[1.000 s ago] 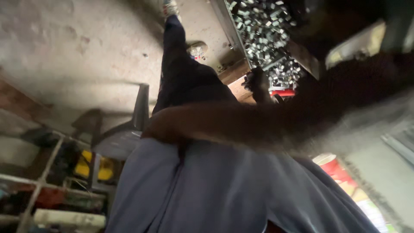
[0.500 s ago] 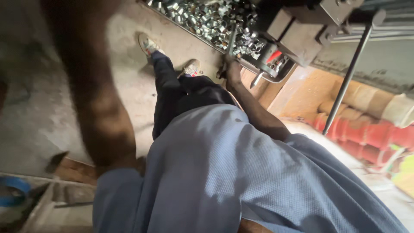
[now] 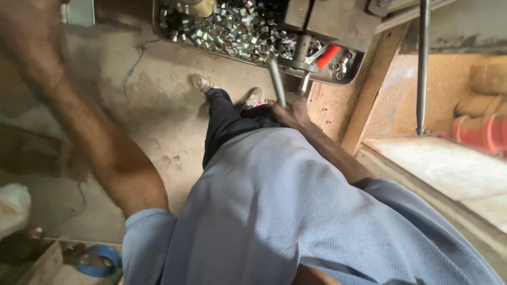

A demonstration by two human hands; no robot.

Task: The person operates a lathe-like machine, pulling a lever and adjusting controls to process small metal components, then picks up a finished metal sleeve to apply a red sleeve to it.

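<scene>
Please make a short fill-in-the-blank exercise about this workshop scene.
1. The right hand grips a metal ____ on the machine.
2. The tray above the feet holds many small metal ____.
3. The person wears a light ____ shirt.
4. The left arm reaches up; its hand is ____ of view.

Missing words: lever; rings; blue; out

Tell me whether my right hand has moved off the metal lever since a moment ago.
No. The right hand still grips the metal lever, just below the parts tray.
</scene>
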